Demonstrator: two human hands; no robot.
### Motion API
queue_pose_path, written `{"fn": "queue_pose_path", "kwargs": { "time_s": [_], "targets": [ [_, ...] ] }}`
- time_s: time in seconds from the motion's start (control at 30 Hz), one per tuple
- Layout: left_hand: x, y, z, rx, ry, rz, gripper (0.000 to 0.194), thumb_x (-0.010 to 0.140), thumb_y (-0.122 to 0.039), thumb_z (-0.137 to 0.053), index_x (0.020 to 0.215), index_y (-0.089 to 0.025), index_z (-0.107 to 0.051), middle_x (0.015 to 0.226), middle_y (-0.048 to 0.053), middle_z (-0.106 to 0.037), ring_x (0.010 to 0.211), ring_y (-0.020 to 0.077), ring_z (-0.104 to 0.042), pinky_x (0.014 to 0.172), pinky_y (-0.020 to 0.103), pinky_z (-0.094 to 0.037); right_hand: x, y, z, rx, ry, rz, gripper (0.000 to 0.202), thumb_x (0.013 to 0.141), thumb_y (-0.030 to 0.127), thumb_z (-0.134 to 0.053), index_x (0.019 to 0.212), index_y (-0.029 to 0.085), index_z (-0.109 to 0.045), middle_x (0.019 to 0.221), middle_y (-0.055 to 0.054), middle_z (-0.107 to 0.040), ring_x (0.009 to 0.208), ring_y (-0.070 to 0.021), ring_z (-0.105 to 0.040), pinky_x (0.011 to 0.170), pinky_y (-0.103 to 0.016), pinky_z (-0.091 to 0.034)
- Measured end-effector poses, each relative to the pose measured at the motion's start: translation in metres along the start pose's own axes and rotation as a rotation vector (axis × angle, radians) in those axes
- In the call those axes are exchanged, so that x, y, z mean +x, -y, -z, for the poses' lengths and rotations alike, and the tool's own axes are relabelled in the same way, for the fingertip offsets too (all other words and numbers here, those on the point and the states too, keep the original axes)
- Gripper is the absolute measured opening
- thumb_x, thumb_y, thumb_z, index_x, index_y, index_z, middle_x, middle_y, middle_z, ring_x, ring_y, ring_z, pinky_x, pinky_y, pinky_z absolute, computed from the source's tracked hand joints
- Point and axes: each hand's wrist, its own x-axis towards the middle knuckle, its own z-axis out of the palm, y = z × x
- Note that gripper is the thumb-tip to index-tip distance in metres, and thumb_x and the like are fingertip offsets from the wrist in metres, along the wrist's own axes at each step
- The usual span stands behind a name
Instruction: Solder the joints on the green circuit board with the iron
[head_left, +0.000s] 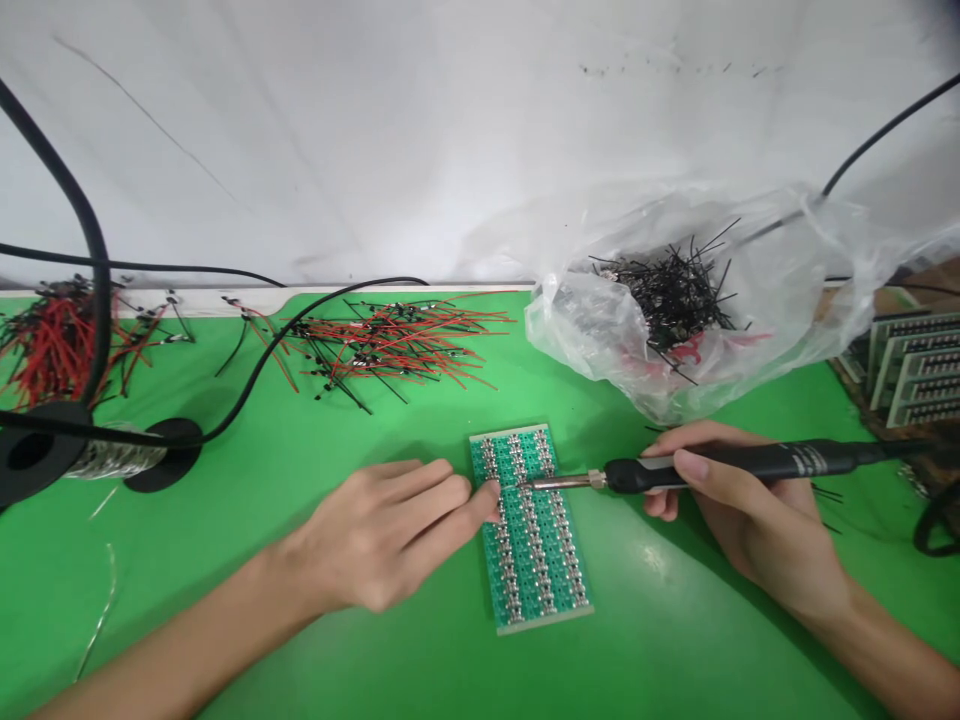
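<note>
A green circuit board (pixel 536 545) with rows of small soldered parts lies flat on the green mat, between my two hands. My right hand (pixel 750 510) is wrapped round the black handle of a soldering iron (pixel 675 470). The iron points left, and its metal tip meets the middle row of parts in the upper half of the board. My left hand (pixel 405 525) reaches in from the left with curled fingers, its fingertips pressed together over the left row of parts. Whether a small piece is pinched there cannot be seen.
Red and black wires (pixel 397 345) lie scattered along the back, with another wire bundle (pixel 52 340) at far left. A solder wire spool (pixel 120 455) stands left under a black cable (pixel 255 385). A clear plastic bag (pixel 585 330) holds black wires. Stacked boards (pixel 930 370) stand right.
</note>
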Motion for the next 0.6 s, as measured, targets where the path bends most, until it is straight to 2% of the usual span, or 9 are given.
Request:
{"fn": "queue_pose_path", "kwargs": {
  "time_s": [0.2, 0.37, 0.47, 0.6],
  "targets": [
    [0.0018, 0.0007, 0.0029, 0.000, 0.012, -0.008, 0.022, 0.096, -0.011, -0.054, 0.117, -0.005, -0.060, 0.080, 0.004, -0.067, 0.067, 0.0146, -0.060, 0.053, 0.028, -0.049, -0.0004, 0.0001, 0.0003, 0.010, -0.027, -0.024, 0.010, 0.080, 0.031, -0.078, 0.082, 0.022, -0.081, 0.066, -0.004, -0.077, 0.054, -0.0171, -0.068, 0.050, -0.026, -0.056],
    [0.0011, 0.0004, 0.0005, -0.018, -0.004, 0.001, 0.022, 0.096, -0.011, -0.055, 0.116, -0.005, -0.059, 0.082, 0.005, -0.067, 0.069, 0.0149, -0.061, 0.054, 0.028, -0.051, 0.0016, -0.0035, 0.0040, -0.007, 0.048, 0.036, 0.010, 0.082, 0.030, -0.075, 0.084, 0.022, -0.082, 0.065, -0.006, -0.077, 0.053, -0.0189, -0.070, 0.047, -0.027, -0.057],
    [-0.0015, -0.0008, -0.0023, -0.019, -0.042, 0.026, 0.023, 0.093, -0.008, -0.054, 0.115, -0.004, -0.060, 0.081, 0.006, -0.066, 0.069, 0.0158, -0.062, 0.057, 0.028, -0.052, 0.0005, -0.0023, 0.0025, 0.001, 0.007, 0.010, 0.010, 0.081, 0.031, -0.077, 0.083, 0.022, -0.081, 0.065, -0.005, -0.077, 0.053, -0.0181, -0.069, 0.049, -0.026, -0.057],
    [-0.0057, -0.0010, -0.0037, -0.114, -0.115, 0.101, 0.033, 0.085, -0.003, -0.050, 0.116, 0.000, -0.061, 0.089, 0.012, -0.065, 0.080, 0.0192, -0.062, 0.063, 0.031, -0.056, -0.0004, -0.0006, 0.0000, 0.005, -0.005, -0.008, 0.010, 0.081, 0.031, -0.077, 0.083, 0.022, -0.081, 0.063, -0.005, -0.076, 0.053, -0.0172, -0.069, 0.050, -0.025, -0.056]
  ]
}}
